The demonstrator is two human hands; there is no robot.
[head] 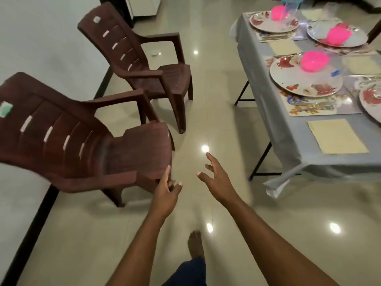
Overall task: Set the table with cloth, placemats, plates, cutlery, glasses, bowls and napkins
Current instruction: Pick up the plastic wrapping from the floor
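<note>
The table (pixel 268 129) stands to the right of the right hand (pixel 216 178) and beyond it, on black legs, draped with a grey cloth (pixel 296 145) that hangs over its edges. On the cloth, nearest that hand, lies a pale napkin (pixel 338 136). Further from the hand is a flowered placemat (pixel 305 108) bearing a flowered plate (pixel 299 79). Another napkin (pixel 283 47) lies beyond, then a second plate (pixel 268 23).

The glossy tiled floor (pixel 206 100) carries two brown chairs: one chair (pixel 86 147) just beside the left hand (pixel 167 193), a far chair (pixel 144 65) well beyond it. A bare foot (pixel 195 244) rests on the tiles below both hands.
</note>
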